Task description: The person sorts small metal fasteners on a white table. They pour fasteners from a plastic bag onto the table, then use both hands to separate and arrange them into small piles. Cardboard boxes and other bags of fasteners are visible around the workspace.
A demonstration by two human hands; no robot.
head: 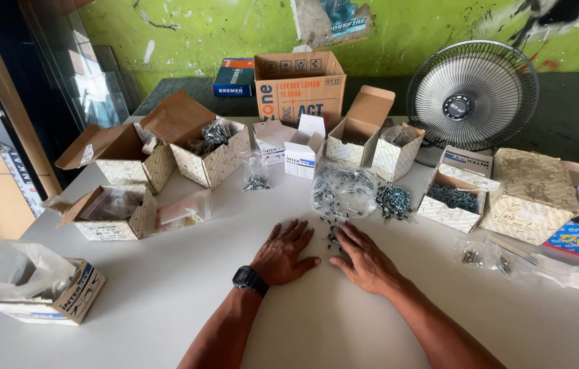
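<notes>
Flat, both hands [324,256] flank dark screws [332,236] before patterned boxes [211,160].

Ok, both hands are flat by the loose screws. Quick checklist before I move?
1. Left hand empty, flat on table: ok.
2. Right hand empty: ok.
3. Loose screws between the hands, within reach: ok.
4. Screws kept in one heap: not ok, scattered.
5. Clear bag just behind screws, open or closed: cannot tell.
6. Screw pile apart from loose ones: ok.

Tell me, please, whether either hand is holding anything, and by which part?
Nothing is held: left hand and right hand lie flat on the table, beside small dark screws.
</notes>
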